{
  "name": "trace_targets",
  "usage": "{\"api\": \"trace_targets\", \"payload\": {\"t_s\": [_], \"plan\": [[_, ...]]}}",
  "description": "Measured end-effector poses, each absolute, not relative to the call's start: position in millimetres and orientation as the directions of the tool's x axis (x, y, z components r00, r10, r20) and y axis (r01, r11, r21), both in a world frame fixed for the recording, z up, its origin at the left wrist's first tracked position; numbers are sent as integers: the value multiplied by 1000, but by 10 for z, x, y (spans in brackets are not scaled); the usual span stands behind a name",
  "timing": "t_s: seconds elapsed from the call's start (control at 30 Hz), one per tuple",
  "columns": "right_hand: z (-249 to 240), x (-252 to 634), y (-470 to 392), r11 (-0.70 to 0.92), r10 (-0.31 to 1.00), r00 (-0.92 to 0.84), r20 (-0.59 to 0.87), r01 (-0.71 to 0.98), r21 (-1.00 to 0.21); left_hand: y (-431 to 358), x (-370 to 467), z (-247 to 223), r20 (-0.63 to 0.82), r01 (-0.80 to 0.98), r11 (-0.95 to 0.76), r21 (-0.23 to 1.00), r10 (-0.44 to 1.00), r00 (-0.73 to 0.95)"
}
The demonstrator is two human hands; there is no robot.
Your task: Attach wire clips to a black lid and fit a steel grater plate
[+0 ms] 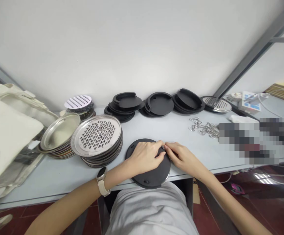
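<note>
A black round plastic disc [151,174] with small dark slots and a shiny metal edge at its lower right lies near the front of the table. My left hand [144,156] rests across its top, fingers curled towards the far right rim, thumb bent below. From the right, my right hand [181,157] pinches at that same rim, where a small metal wire clip [163,148] shows between both hands' fingertips. Most of the clip is hidden. To the right lies a loose heap of similar wire clips [209,129].
Left of the disc stands a stack of metal grater plates [97,135], beside stacked metal discs [60,133]. Several black round holders [160,102] line the wall, with an assembled grater [217,104] at their right. White fabric bags [12,130] crowd the left end.
</note>
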State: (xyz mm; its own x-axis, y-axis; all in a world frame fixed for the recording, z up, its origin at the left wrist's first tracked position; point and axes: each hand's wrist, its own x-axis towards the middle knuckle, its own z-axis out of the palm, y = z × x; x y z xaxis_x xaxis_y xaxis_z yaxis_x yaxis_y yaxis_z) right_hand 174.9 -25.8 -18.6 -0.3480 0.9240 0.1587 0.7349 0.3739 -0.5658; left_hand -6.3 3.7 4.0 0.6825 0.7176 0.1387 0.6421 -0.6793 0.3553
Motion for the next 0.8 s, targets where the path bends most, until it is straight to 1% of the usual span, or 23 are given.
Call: {"api": "trace_targets", "payload": {"t_s": [0.17,0.4,0.53,0.6,0.67,0.8], "plan": [[-187,1742,-264,382,923,-343,176,745,-547,32,-64,49,128,647,-674,357,721,681],[-195,1767,-269,397,915,-360,182,727,-560,19,-75,38,129,644,-685,341,713,689],[-199,1780,-265,404,912,-365,185,731,-550,2,-76,32,151,632,-708,315,695,703],[-197,1775,-266,401,914,-358,189,738,-543,-20,-65,41,160,655,-693,301,714,682],[-196,1762,-269,399,916,-350,195,745,-536,-54,-49,56,162,698,-663,269,746,646],[-205,1720,-278,408,913,-346,217,748,-523,-139,-31,79,162,789,-595,153,803,574]]}}
